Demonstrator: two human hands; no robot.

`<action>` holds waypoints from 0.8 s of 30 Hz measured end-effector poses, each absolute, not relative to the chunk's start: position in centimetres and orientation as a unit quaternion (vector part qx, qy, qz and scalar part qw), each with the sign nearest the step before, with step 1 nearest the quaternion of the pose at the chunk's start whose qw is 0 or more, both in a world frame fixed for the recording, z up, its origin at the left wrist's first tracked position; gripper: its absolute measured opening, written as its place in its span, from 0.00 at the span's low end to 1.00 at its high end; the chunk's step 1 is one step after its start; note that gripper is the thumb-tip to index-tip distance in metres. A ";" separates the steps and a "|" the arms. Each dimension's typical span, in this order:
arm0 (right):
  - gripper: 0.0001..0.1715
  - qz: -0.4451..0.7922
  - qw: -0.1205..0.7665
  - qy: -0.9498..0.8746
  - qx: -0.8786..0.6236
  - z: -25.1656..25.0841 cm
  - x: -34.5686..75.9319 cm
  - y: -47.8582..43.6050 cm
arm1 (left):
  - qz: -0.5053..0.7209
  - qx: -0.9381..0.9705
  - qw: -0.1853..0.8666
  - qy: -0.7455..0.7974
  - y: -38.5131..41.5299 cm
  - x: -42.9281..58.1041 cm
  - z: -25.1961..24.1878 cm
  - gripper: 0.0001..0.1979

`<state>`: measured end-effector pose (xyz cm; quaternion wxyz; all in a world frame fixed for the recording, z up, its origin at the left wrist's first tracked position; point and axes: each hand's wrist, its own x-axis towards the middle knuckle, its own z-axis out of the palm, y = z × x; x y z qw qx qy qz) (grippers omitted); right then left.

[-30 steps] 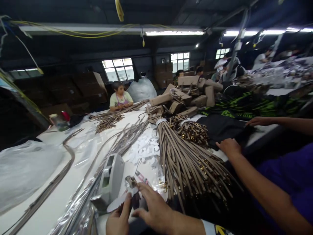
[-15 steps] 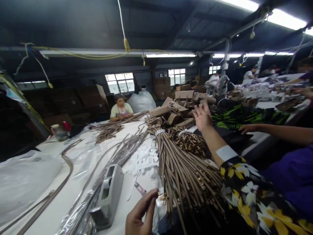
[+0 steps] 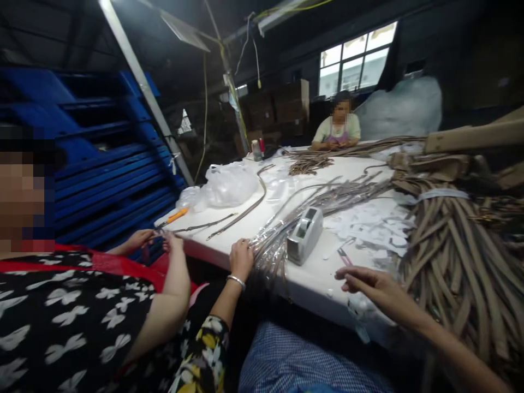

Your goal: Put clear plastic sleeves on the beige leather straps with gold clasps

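My left hand (image 3: 241, 257), with a bracelet at the wrist, is at the near table edge. Its fingers are curled closed on the near ends of plastic-wrapped straps (image 3: 273, 248); exactly how many it grips is hidden. Those long brown straps in clear sleeves run back across the white table (image 3: 235, 232). My right hand (image 3: 370, 283) hovers over the table edge, fingers stretched forward and thumb apart, holding nothing visible. Just beyond its fingertips lie small pink-handled snips (image 3: 343, 256). Between my hands stands a grey tape dispenser (image 3: 305, 236).
A thick bundle of brown straps (image 3: 454, 245) hangs over the table at right. White paper scraps (image 3: 370, 224) lie behind the snips. At left a co-worker's hands (image 3: 158, 240) work near an orange-handled tool (image 3: 178, 214). Another person (image 3: 338, 125) sits across, beyond a plastic bag (image 3: 233, 183).
The view has swung left, bringing the neighbouring co-worker in. My left hand has moved to the wrapped straps. My right hand has come down from its raised position to the table edge.
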<state>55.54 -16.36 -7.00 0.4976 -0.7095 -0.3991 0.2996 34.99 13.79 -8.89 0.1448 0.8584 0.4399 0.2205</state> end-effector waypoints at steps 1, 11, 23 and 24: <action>0.25 0.318 0.474 -0.434 -0.697 -7.4 54.4 -15.7 | 0.206 0.856 0.146 0.451 14.6 34.8 -9.1 0.10; 0.18 0.371 0.410 -0.567 -0.611 -8.2 48.2 -11.8 | 0.226 0.813 0.303 0.443 17.9 34.3 -6.1 0.09; 0.25 0.306 0.579 -0.548 -0.521 -6.7 40.2 -5.5 | 0.333 0.519 0.773 0.150 5.6 31.3 3.3 0.11; 0.21 0.342 0.580 -0.547 -0.497 -6.4 39.4 -6.1 | 0.360 0.478 0.789 0.141 4.6 30.6 3.8 0.11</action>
